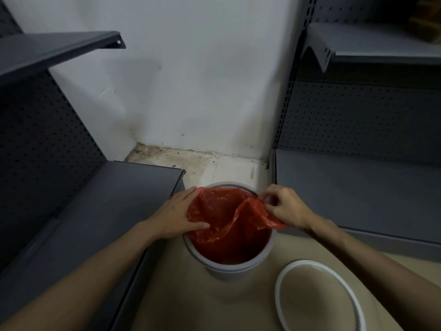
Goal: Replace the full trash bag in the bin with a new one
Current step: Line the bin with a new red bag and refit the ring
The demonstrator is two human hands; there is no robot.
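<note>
A round white bin (226, 267) stands on the floor between two shelf units. A thin red trash bag (224, 232) hangs inside it, its mouth spread open. My left hand (177, 215) grips the bag's left edge at the bin's left rim, thumb inside the bag. My right hand (285, 206) pinches the bag's right edge above the right rim, and a flap of red plastic hangs below that hand, outside the bin. The inside of the bag looks empty as far as I can see.
A white ring (317, 297) from the bin lies on the beige floor at the lower right. Grey metal shelf units flank the bin: a low base shelf (95, 211) on the left, another (358, 187) on the right. A white wall (202, 80) stands behind.
</note>
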